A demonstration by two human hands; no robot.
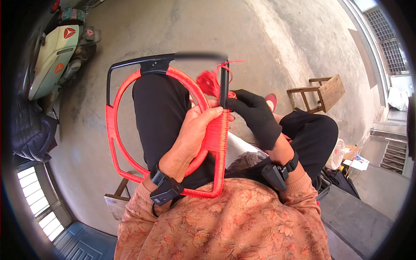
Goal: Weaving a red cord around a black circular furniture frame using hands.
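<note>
A black metal frame (161, 58) with a round ring inside a squarish outline rests over my left thigh. Red cord wrapping (216, 134) covers the ring and the lower part of the outline. Bare metal shows along the top and the upper sides. My left hand (190, 134) is closed around the wrapped right side, its thumb pressed at the upper end of the wrapping. In a black glove, my right hand (255, 117) is closed at the same bar, pinching the red cord. A loose bundle of red cord (209, 82) hangs beside the bare right bar.
A small wooden stool (327, 93) stands on the concrete floor at the right. Another wooden seat (119, 201) is partly hidden by my left arm. A scooter (56, 60) and a dark padded jacket (34, 134) are at the left. Boxes and bags (346, 156) lie at the right.
</note>
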